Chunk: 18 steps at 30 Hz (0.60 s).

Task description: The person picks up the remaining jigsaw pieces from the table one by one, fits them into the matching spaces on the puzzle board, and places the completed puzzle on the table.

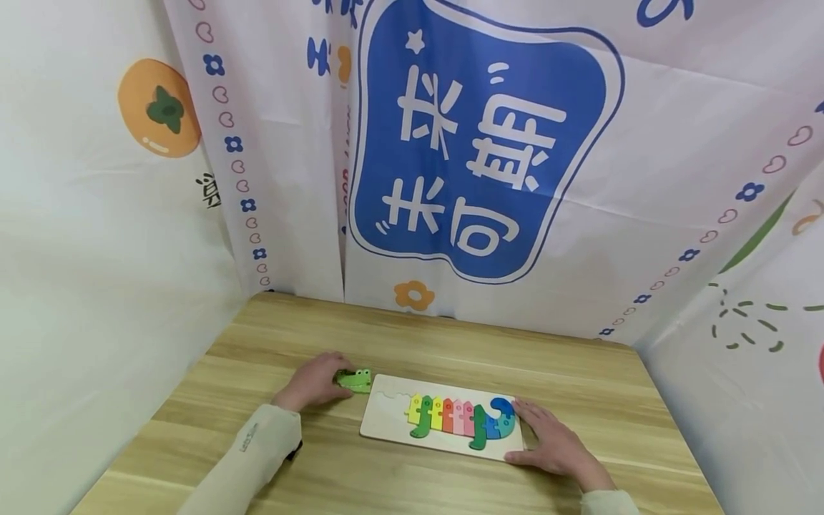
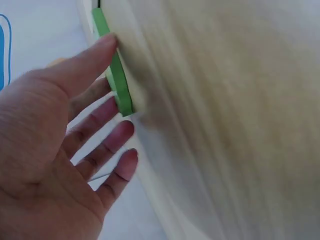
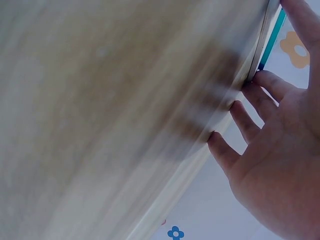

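At the left end of a pale wooden puzzle board (image 1: 390, 424) lies a green crocodile head piece (image 1: 356, 382) with raised eyes. My left hand (image 1: 317, 380) pinches its left side between thumb and fingers; in the left wrist view the green piece (image 2: 119, 82) shows edge-on. The head piece is just off the board, beside an unfilled wavy outline. Colourful body pieces (image 1: 447, 415), green legs and a blue curled tail (image 1: 504, 416) fill the rest of the crocodile. My right hand (image 1: 553, 440) holds the board's right end, thumb at the near corner and fingers at the far one.
The board lies on a wood-grain table (image 1: 290, 458). Behind the table hangs a white printed cloth (image 1: 290, 179) with a large blue sign, and similar cloth stands along both sides.
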Each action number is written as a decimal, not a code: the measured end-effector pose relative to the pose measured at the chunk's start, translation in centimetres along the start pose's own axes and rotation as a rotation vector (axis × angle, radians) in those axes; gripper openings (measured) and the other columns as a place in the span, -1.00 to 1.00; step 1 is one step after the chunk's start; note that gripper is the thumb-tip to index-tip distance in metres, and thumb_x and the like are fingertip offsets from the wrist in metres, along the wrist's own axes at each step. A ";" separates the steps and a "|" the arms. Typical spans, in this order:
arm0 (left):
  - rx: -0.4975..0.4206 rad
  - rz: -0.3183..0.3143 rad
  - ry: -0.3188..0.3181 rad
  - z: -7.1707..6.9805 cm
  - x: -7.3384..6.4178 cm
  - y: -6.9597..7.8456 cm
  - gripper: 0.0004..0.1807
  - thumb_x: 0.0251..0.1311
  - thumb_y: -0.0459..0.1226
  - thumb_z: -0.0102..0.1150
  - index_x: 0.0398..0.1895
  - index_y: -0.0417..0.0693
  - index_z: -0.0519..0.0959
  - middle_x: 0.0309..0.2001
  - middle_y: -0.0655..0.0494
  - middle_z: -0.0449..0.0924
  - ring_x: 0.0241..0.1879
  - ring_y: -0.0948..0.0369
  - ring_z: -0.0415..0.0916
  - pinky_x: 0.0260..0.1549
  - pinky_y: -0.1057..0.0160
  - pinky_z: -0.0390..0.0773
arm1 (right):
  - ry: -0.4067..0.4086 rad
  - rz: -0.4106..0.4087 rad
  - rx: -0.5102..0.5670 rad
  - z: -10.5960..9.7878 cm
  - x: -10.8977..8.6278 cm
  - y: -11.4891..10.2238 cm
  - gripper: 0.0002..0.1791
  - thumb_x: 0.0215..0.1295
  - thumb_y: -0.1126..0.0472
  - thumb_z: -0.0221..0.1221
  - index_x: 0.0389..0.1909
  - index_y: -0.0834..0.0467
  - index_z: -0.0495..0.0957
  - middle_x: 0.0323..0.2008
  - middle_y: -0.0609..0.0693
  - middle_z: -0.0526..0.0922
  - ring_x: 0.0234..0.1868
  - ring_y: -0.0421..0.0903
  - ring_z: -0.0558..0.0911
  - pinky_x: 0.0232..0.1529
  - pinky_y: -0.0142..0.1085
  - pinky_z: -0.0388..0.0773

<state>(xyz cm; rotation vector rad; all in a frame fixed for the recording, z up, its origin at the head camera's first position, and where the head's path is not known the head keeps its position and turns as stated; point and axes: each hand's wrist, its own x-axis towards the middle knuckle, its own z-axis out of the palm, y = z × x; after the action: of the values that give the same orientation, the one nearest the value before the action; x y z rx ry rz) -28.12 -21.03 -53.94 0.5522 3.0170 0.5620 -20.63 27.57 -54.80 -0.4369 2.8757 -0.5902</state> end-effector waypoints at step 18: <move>-0.011 0.080 0.055 0.7 -0.1 -0.7 -0.49 0.09 -0.11 0.56 0.09 -0.11 0.70 -0.15 0.12 0.68 -0.17 0.19 0.56 -0.13 0.06 0.58 | -0.001 -0.010 0.020 -0.2 -0.3 -0.2 0.18 0.02 -0.35 0.48 0.56 0.17 0.27 0.55 0.19 0.29 0.53 0.36 0.26 0.36 0.41 0.28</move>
<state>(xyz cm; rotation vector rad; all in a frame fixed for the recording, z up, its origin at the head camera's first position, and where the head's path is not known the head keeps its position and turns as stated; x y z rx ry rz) -28.17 -21.45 -54.80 0.6698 3.0525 0.6078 -20.41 27.60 -54.50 -0.4481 2.8659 -0.6193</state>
